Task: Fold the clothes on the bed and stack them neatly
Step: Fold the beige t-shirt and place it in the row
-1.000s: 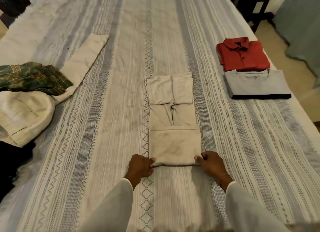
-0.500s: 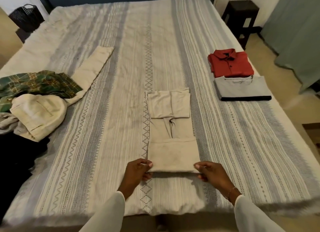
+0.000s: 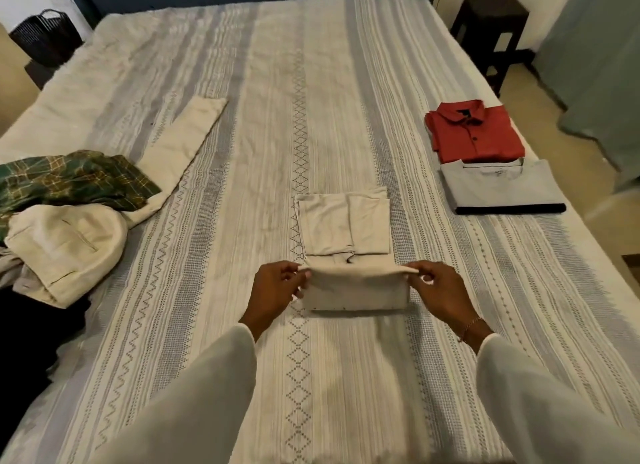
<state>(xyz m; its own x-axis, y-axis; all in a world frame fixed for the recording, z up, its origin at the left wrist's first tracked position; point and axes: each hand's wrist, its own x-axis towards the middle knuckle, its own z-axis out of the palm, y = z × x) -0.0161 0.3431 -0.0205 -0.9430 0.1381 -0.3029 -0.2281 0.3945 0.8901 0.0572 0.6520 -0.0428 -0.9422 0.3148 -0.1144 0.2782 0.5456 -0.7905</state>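
Midway across a striped bed, the left hand and right hand each pinch a corner of a beige garment, lifting its near fold. Folded red shirt and grey shirt lie far right; unfolded clothes sit left.

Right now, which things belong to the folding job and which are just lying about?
Job: beige garment, pinched by left hand and right hand; red shirt and grey shirt, folded; unfolded pile; bed.
Lying about: black basket, dark side table.
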